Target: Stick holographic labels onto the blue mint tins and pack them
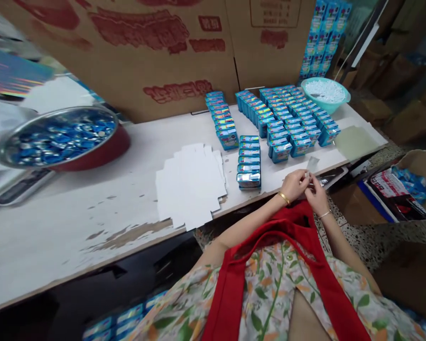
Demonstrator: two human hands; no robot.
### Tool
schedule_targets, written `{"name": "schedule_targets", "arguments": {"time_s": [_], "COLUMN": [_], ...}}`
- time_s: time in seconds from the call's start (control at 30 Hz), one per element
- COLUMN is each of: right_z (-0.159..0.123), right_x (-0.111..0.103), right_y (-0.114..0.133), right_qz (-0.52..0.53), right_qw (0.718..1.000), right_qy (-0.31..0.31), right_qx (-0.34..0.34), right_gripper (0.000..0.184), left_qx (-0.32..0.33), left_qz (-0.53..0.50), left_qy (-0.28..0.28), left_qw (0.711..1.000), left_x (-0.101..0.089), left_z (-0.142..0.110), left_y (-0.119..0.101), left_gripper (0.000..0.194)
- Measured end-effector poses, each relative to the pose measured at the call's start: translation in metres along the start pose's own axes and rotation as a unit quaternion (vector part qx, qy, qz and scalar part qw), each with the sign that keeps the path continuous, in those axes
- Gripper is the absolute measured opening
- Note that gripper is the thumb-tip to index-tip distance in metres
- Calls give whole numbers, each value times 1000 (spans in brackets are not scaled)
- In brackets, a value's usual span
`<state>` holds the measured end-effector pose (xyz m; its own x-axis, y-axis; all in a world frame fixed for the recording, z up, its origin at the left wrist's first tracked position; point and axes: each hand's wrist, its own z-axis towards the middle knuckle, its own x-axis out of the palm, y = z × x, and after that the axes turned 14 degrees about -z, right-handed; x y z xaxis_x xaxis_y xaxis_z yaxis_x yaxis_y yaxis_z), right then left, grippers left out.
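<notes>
My left hand (294,183) and my right hand (317,195) meet at the table's front edge, fingertips pinched together. A small clear plastic piece (313,164) sticks up from between them; whether it is a bag or a film I cannot tell. Something tiny and white shows at the fingertips, too small to name. Just beyond the hands stand rows of small blue printed boxes (298,142). Left of my left hand is a shorter row of blue boxes (249,163), set on edge one behind another.
A stack of white cut card sheets (190,187) lies mid-table. To the left stands a red pan (92,163) full of blue wrapped pieces. A turquoise bowl (332,105) of small white pieces sits at the back right. Large cardboard (184,61) walls the rear; an open carton (358,201) stands right.
</notes>
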<state>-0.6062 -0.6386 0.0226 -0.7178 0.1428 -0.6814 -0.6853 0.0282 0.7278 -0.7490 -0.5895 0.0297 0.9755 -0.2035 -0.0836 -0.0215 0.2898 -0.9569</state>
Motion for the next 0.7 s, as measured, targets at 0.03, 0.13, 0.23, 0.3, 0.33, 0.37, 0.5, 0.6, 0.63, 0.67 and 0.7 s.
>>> {"name": "schedule_targets", "arguments": {"time_s": [0.03,0.13,0.23,0.3,0.33,0.37,0.5,0.6,0.63,0.67,0.7], "right_z": [-3,-14,-23,-25,-25,-25,-17,-11,-10,-10,-10], "right_x": [2,7,6,5,4,4,-8,-44,-59,-73,-86], "right_y": [7,23,33,36,36,35,28,33,40,48,59], "right_qz": [33,139,176,137,109,82,-11,-105,-149,-203,-265], "right_qw": [999,989,983,990,993,994,991,969,951,930,906], "right_qy": [14,53,50,-1,-33,-62,-134,-224,-268,-298,-314], "right_qx": [0,11,34,35,29,22,9,-20,-44,-76,-103], "right_gripper": [71,80,78,69,66,63,57,57,56,55,54], "left_qx": [13,24,18,18,21,26,63,59,53,48,47], "left_qz": [-8,-57,-134,-183,-203,-218,-230,-218,-214,-210,-207], "left_qy": [-5,-28,-37,-27,-23,-22,-36,-73,-89,-100,-105], "left_qw": [1000,998,990,983,979,975,970,971,971,971,972], "left_x": [-1,-4,-1,4,7,10,12,10,9,9,8], "left_z": [0,-1,-6,-11,-15,-18,-23,-15,-12,-8,-5], "left_y": [-2,-4,-4,-7,-9,-12,-20,-22,-23,-25,-28], "left_gripper": [22,30,31,28,27,26,28,28,29,29,30]}}
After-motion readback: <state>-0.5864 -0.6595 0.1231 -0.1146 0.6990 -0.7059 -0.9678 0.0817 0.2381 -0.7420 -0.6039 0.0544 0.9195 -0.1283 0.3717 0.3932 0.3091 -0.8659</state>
